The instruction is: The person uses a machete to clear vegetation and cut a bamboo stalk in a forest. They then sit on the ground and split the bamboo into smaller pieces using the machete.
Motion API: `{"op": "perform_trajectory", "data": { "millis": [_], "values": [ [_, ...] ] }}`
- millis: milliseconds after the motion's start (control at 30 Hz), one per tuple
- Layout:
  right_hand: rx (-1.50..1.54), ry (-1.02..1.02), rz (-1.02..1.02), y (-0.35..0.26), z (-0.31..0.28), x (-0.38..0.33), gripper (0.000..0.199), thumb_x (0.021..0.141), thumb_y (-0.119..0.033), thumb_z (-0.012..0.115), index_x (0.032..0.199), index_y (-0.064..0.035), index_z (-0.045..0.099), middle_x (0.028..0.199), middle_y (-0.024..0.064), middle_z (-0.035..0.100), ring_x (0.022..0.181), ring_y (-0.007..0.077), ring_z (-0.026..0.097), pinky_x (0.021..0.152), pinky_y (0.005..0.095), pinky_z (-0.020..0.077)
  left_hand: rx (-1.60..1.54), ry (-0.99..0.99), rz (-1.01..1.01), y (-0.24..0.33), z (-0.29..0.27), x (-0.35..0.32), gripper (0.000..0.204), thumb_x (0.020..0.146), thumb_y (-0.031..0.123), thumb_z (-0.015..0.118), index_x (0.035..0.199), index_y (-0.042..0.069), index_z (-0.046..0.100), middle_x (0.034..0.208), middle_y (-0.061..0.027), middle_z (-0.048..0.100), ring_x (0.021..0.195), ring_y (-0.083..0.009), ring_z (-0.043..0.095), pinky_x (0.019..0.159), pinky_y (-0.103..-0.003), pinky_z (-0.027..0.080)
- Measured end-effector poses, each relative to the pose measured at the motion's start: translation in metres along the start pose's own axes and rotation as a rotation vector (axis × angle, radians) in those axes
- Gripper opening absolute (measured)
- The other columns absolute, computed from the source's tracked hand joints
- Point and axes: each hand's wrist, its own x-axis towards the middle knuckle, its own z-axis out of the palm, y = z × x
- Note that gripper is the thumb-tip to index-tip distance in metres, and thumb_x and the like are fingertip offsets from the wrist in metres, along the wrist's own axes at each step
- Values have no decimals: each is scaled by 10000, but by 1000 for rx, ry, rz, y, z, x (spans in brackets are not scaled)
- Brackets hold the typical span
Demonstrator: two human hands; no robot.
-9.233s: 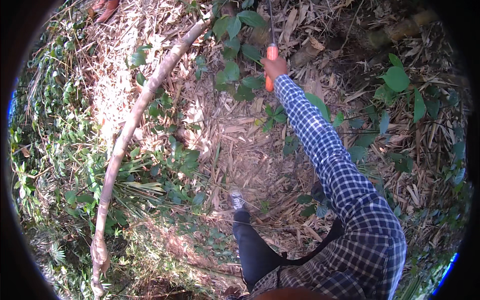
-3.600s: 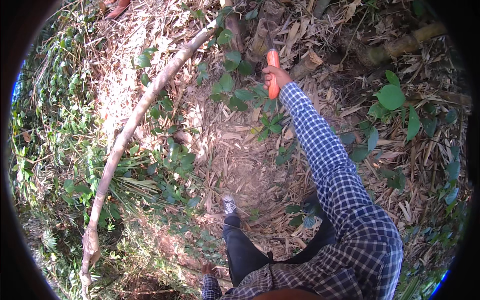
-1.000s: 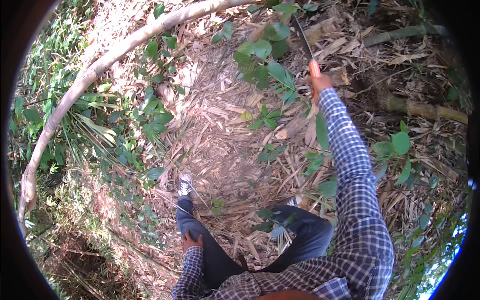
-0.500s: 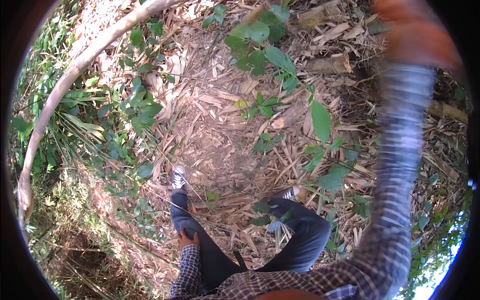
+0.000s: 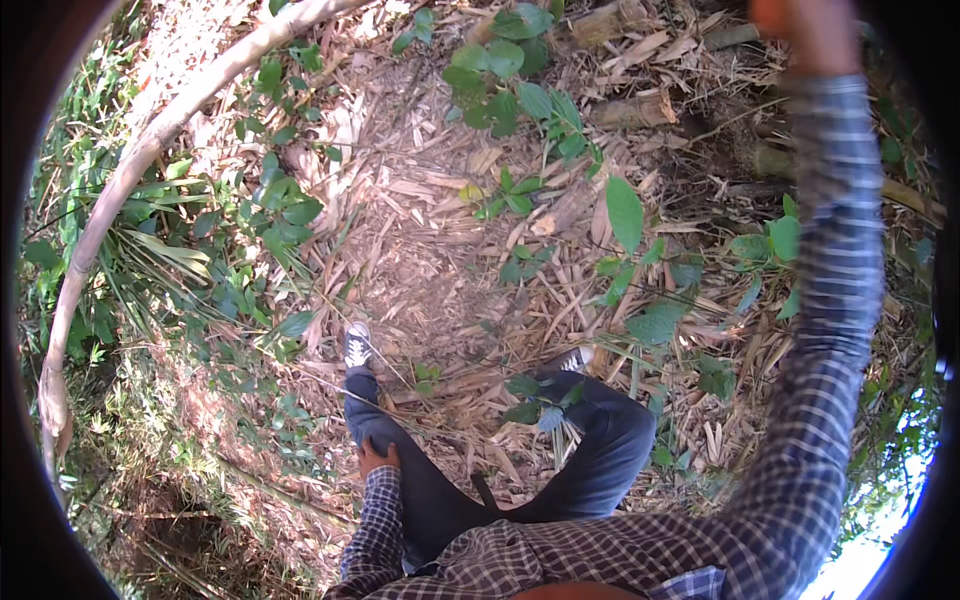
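My left hand [image 5: 377, 459] rests on my left leg, lying against the dark trousers [image 5: 425, 490] near the knee. Its fingers look spread over the cloth, partly hidden, and hold nothing that I can see. My right arm, in a checked sleeve [image 5: 835, 270], stretches far forward along the right side. At its end, my right hand [image 5: 815, 40] is smeared by motion and cut off by the top of the picture. Whether it grips anything cannot be made out. Cut bamboo stumps [image 5: 635, 108] and broad leaves [image 5: 782, 240] lie to the left of that arm.
A long bare pole-like stem [image 5: 130, 170] curves along the left side. Leafy seedlings [image 5: 625, 213] rise from ground covered with dry bamboo litter [image 5: 420, 240]. My shoes [image 5: 357, 344] stand among thin twigs. Thick undergrowth [image 5: 80, 330] lies at the left.
My right hand has moved farther forward and slightly left, with the arm straighter and shifted right. Leaves beside the sleeve have come into view. My left hand stays on the leg.
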Motion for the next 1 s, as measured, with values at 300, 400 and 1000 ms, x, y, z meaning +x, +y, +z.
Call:
{"op": "perform_trajectory", "data": {
  "millis": [300, 400, 1000],
  "values": [
    [73, -279, 475, -1, 186, -121, 316, 763, -264, 663, 931, 4, 666, 698, 133, 644, 612, 266, 617, 585, 383, 499, -11, 99, 3, -4, -16, -11, 714, 742, 375, 731, 1351, 151, 433, 1308, -253, 462, 1184, -417, 500, 1005, -483, 421],
    [175, -403, 708, -52, 277, -220, 309, 732, -257, 686, 902, 1, 680, 728, 164, 663, 657, 302, 642, 630, 404, 516, -84, 20, 81, -14, -12, -4, 720, 767, 380, 705, 1380, 167, 393, 1322, -236, 452, 1204, -420, 479, 1010, -482, 415],
    [1040, -383, 1148, -195, 57, -439, 347, 777, -262, 740, 965, 15, 645, 770, 143, 645, 733, 228, 642, 682, 373, 499, -541, 175, 1258, 538, -245, -85, 520, 915, 406, 598, 1238, -1, 570, 1202, -195, 614, 1089, -257, 610, 985, -378, 462]
  ]
}}
